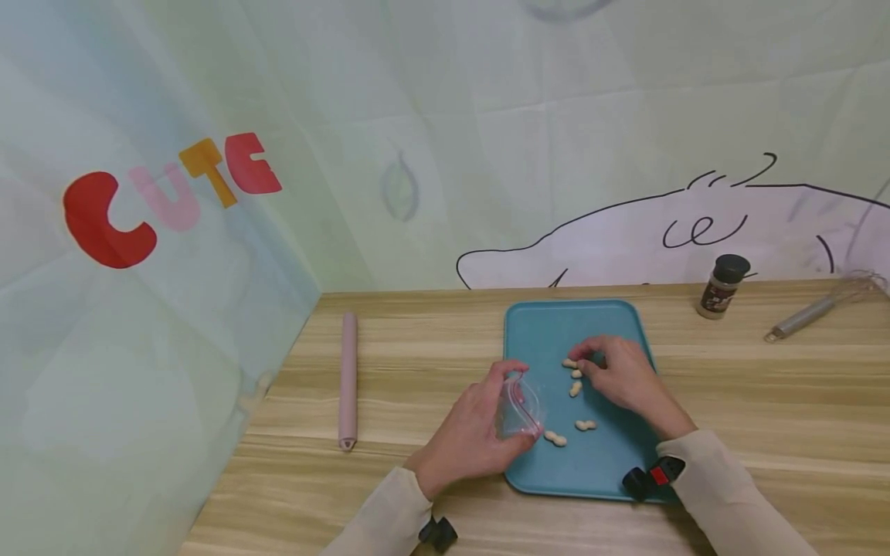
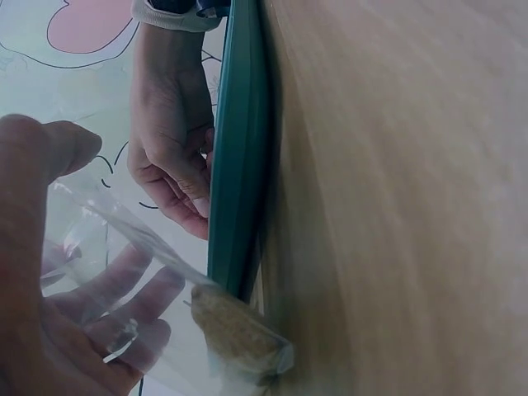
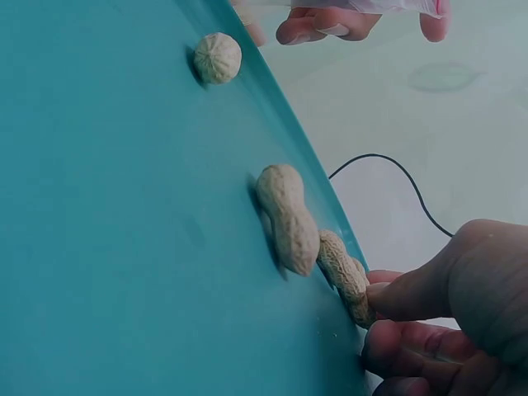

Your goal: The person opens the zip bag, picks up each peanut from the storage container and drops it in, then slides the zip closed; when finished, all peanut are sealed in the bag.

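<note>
My left hand holds a clear zip bag with its mouth spread between thumb and fingers, at the left side of the blue tray. Inside the bag, the left wrist view shows a peanut at the bottom. Over the tray, my right hand pinches the end of a peanut between thumb and fingers. Right beside it on the tray lies another peanut. Closer to me are further unshelled peanuts, one near the middle and one by the left thumb.
A rolled pink mat or tube lies on the wooden table to the left. Toward the back right stand a black-capped seasoning jar and, lying down, a whisk. A printed cloth hangs behind the table.
</note>
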### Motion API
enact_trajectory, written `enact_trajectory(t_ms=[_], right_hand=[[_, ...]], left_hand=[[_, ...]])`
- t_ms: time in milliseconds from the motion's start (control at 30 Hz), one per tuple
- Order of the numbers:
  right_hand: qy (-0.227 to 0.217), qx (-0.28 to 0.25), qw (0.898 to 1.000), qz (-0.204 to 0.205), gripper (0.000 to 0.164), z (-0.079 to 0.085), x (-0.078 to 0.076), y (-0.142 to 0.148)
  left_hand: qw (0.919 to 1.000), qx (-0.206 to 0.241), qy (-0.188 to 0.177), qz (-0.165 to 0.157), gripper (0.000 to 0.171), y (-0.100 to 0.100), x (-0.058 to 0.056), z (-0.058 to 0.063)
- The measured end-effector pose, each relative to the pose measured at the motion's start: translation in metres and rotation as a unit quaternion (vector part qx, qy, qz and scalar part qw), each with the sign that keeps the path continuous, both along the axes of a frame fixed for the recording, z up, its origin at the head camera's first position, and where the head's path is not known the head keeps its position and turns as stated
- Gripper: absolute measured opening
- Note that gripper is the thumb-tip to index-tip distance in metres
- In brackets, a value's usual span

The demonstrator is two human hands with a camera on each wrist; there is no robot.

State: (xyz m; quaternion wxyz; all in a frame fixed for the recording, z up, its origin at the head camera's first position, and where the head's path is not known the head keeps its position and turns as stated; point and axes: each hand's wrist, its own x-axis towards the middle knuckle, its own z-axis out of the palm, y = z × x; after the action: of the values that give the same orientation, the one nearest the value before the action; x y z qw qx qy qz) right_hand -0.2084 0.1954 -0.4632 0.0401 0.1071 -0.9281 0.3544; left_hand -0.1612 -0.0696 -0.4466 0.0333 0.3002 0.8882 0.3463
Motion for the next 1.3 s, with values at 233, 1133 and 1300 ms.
enact_trajectory(t_ms=[233, 1133, 1300], right_hand=[[0.002, -0.001, 1.0, 0.027, 0.031, -0.003, -0.0019, 0.0023], [-0.003, -0.016, 1.0, 0.003, 0.017, -0.0029, -0.0011, 0.0019], [-0.001, -0.032, 0.999, -0.003, 0.017, -0.003, -0.001, 0.0031]], left_hand=[[0.9997, 0.013, 0.019, -0.011, 0.079, -0.0002, -0.0013, -0.0024], [0.9997, 0.009, 0.02, -0.012, 0.079, 0.0005, -0.001, -0.0046], [0.9998, 0.011, 0.015, -0.012, 0.079, 0.0006, -0.0011, -0.004]])
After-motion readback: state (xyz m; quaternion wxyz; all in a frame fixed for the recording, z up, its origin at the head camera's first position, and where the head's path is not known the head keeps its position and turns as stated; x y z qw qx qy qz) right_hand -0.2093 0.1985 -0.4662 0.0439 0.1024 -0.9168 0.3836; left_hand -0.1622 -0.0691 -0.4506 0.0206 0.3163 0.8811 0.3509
